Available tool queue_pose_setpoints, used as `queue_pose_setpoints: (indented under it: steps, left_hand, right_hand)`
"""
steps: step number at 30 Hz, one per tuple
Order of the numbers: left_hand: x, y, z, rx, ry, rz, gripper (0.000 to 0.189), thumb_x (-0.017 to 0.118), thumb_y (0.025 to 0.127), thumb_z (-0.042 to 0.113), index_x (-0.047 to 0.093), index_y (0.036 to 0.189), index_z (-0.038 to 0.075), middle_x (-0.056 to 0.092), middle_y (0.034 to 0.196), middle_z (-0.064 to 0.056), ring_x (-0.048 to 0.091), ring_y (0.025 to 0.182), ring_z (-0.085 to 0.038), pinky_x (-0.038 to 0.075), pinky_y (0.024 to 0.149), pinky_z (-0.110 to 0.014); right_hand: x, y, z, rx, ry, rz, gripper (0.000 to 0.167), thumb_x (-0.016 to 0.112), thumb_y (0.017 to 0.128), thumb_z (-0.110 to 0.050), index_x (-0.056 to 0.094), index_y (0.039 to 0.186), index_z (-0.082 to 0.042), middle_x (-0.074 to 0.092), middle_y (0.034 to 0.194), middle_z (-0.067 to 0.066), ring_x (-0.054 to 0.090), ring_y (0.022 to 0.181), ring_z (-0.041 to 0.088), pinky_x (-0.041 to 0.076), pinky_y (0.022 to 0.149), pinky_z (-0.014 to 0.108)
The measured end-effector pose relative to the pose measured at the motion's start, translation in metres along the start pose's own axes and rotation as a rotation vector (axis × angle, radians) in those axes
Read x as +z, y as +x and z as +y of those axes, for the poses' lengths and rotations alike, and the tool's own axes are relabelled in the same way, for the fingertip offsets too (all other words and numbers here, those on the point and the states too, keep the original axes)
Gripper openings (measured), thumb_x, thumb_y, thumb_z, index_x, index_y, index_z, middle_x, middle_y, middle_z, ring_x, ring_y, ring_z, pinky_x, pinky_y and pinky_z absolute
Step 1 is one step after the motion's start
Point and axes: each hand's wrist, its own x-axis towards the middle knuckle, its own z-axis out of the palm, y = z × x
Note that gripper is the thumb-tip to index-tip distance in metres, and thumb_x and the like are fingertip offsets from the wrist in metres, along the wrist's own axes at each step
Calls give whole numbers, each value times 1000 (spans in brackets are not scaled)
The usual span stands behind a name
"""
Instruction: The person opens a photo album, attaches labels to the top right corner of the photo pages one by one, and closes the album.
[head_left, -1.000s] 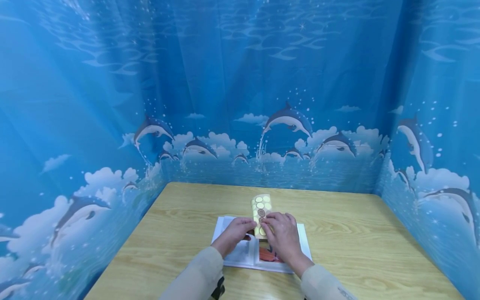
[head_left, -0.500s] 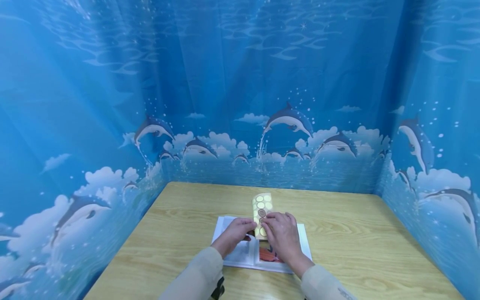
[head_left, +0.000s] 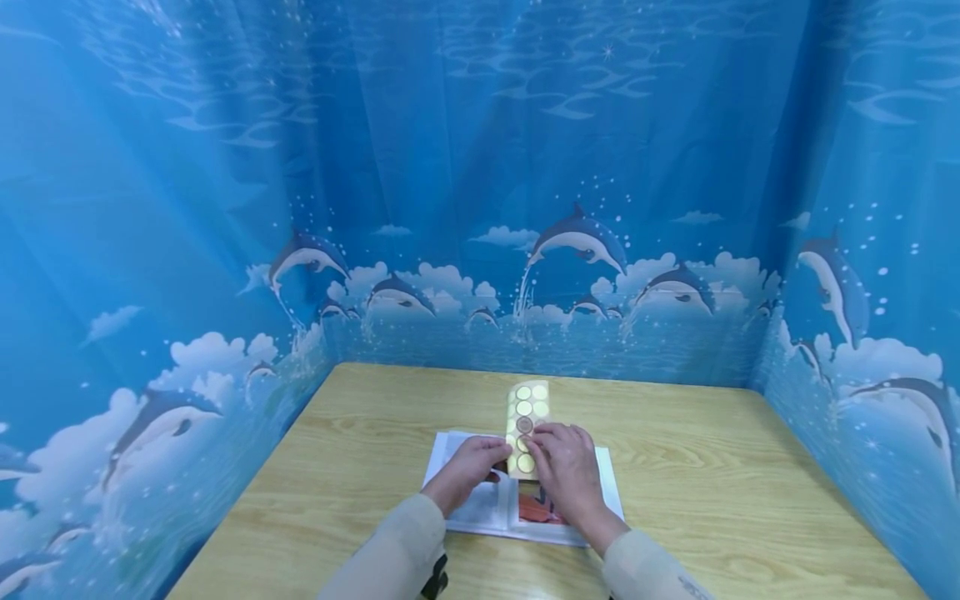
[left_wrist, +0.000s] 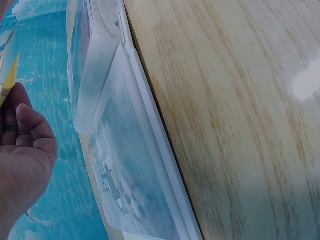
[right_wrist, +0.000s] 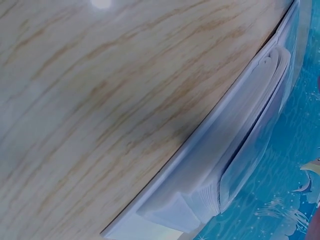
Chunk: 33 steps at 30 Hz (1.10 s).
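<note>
1. At the left and along the far side, a blue dolphin-printed curtain (head_left: 480, 125) is hung around the wood-grained surface (head_left: 330, 508).
2. The left hand (head_left: 471, 468) is placed above the left page of an open white book (head_left: 468, 510). Its fingers are seen curled in the left wrist view, and a pale sheet (head_left: 529, 416) is grasped by its near left edge, between thumb and fingers.
3. The sheet is held between the two hands, over the middle of the book. Its long axis is pointed from near to far, and its far end is reached out past the book's far edge. Yellow discs (head_left: 523, 408) are set along it in two columns, and one brownish disc (head_left: 524, 425) is seen about midway.
4. A reddish picture (head_left: 535, 510) is shown on the book's right page, just nearer than the sheet's near end.
5. The right hand (head_left: 567, 472) is brought to the sheet from the right, its fingers bent and its thumb and forefinger closed at the discs, just nearer than the brownish one. The sheet is judged to be pinched there; whether a disc's edge is caught cannot be told. Neither hand is clearly nearer, as both are touching the sheet.
</note>
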Motion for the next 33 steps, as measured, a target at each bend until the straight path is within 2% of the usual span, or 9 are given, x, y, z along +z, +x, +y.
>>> queue_pose_setpoints:
  steps: [9, 16, 21, 27, 33]
  left_hand:
    - [-1, -1, -1, 13, -8, 14, 24, 55, 101, 19, 70, 104, 1, 68, 87, -5, 62, 81, -16, 55, 82, -40]
    - [-5, -2, -2, -1, -13, 29, 24, 54, 100, 17, 70, 105, 1, 69, 88, -6, 62, 82, -17, 55, 80, -36]
    - [-10, -2, -4, 4, -1, 35, 24, 54, 100, 18, 70, 106, 1, 69, 90, -7, 62, 84, -18, 54, 78, -34]
    - [-22, -3, -8, 49, -10, 62, 26, 55, 100, 16, 70, 108, -3, 68, 87, -5, 60, 79, -16, 54, 76, -35]
    - [-45, -6, -14, 36, 30, 109, 27, 56, 99, 17, 69, 110, -3, 69, 87, -5, 61, 79, -16, 55, 75, -35]
  right_hand:
    - [-2, 2, -1, 28, 95, 58, 8, 78, 84, -11, 75, 90, -6, 72, 99, 4, 67, 94, 24, 48, 95, 49]
    - [-4, 2, 1, 77, 127, 85, 8, 77, 86, -10, 75, 92, -6, 71, 100, 4, 67, 95, 25, 48, 95, 49]
    - [-3, 2, 4, 72, 117, 109, 10, 78, 83, -10, 75, 91, -5, 72, 99, 5, 67, 93, 27, 50, 93, 50]
    - [-5, -1, 11, 79, 103, 109, 10, 80, 82, -10, 75, 90, -6, 72, 99, 4, 68, 93, 26, 50, 94, 50]
    - [-9, -5, 21, 78, 75, 124, 11, 81, 80, -11, 75, 89, -8, 72, 98, 6, 67, 92, 28, 51, 90, 52]
